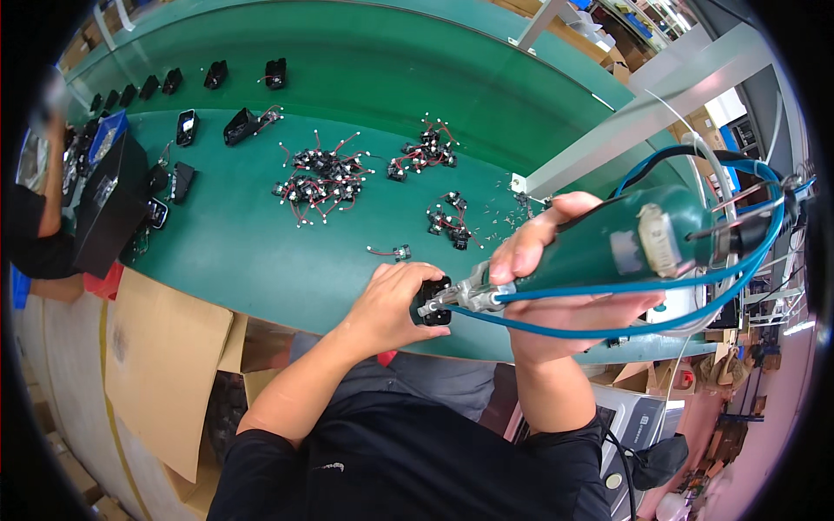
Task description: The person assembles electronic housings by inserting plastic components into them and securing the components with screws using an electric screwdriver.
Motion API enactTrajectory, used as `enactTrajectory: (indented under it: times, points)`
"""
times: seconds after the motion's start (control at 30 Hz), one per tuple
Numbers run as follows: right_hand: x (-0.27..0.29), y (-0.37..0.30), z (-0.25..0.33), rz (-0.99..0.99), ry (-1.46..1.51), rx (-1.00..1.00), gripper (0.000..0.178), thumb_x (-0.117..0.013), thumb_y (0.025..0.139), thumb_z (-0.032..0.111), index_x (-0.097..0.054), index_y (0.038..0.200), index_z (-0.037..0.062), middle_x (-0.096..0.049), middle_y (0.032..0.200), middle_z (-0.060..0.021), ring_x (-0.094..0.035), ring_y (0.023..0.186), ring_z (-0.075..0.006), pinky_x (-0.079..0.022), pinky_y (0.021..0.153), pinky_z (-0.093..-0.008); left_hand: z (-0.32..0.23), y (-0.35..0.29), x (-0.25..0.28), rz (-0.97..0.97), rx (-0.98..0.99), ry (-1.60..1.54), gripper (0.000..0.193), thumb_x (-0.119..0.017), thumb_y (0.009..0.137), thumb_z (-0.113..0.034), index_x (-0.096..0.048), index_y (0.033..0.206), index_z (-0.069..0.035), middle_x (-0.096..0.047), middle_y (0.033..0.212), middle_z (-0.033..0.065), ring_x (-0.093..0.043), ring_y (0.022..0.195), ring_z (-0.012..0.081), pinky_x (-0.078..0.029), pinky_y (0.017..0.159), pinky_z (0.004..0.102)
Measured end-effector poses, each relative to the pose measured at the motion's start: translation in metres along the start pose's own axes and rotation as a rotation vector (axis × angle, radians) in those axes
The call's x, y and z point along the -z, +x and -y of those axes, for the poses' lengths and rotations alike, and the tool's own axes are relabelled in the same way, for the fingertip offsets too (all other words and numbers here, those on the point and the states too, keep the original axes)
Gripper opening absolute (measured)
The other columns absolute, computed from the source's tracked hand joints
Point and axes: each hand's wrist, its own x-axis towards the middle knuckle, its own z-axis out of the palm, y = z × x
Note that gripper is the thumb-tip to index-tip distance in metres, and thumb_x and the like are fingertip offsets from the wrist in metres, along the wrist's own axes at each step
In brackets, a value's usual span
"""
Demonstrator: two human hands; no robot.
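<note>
My left hand (385, 304) grips a small black plastic housing (441, 316) by its side at the near edge of the green worktable. In my right hand (560, 328) is a green power screwdriver (599, 247), its body lying across the palm. The metal nose (473, 293) of the screwdriver points left, over the inside of the housing. Its exact contact with the housing is hard to make out. Just beyond my left hand lies a small black part with red wires (400, 253).
Piles of wired black parts (321, 178) lie mid-table, with small screws (502, 215) scattered to their right. Black housings (275, 74) line the back ledge. A black bin (109, 204) and a co-worker's arm (54, 178) are at left. A blue cable (730, 291) loops at right.
</note>
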Motion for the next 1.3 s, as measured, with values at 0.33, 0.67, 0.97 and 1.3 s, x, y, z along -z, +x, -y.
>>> enactTrajectory:
  times: [0.33, 0.67, 0.97, 1.3]
  points:
    - [0.006, -0.004, 0.001, 0.02, 0.252, -0.104, 0.121, -0.066, 0.071, 0.091, -0.047, 0.134, -0.0114, -0.068, 0.086, -0.0264, -0.072, 0.076, -0.037, -0.063, 0.072, -0.0458, 0.0, -0.002, -0.001, -0.031, -0.043, 0.022, 0.077, -0.097, 0.063, -0.029, -0.06, 0.127, -0.009, -0.067, 0.124, 0.0071, -0.065, 0.112, 0.0281, -0.045, 0.096, 0.0417]
    - [0.007, -0.01, -0.003, 0.057, 0.272, -0.122, 0.111, -0.068, 0.074, 0.087, -0.051, 0.131, -0.0069, -0.067, 0.09, -0.0268, -0.073, 0.084, -0.0387, -0.064, 0.072, -0.0453, 0.004, -0.002, -0.002, -0.047, -0.044, 0.011, 0.079, -0.098, 0.062, -0.032, -0.06, 0.127, -0.009, -0.069, 0.123, 0.0071, -0.066, 0.112, 0.0284, -0.046, 0.095, 0.041]
    - [0.005, 0.025, 0.019, 0.184, 0.2, -0.05, 0.104, -0.056, 0.089, 0.082, -0.042, 0.143, -0.005, -0.064, 0.089, -0.0184, -0.069, 0.076, -0.0307, -0.06, 0.064, -0.0361, 0.005, -0.005, 0.008, 0.051, -0.11, -0.024, 0.082, -0.095, 0.069, -0.029, -0.057, 0.138, -0.006, -0.064, 0.13, 0.0126, -0.062, 0.119, 0.0316, -0.043, 0.101, 0.0432]
    - [0.019, 0.01, 0.046, -0.289, -0.63, 0.223, 0.045, -0.067, 0.098, 0.016, -0.05, 0.135, -0.0039, -0.061, 0.089, -0.0116, -0.056, 0.056, -0.014, -0.047, 0.051, -0.0248, 0.076, 0.163, 0.168, 0.073, -0.033, 0.576, 0.078, -0.08, 0.071, -0.018, -0.051, 0.143, -0.003, -0.056, 0.133, 0.0177, -0.055, 0.128, 0.0372, -0.046, 0.103, 0.0486]
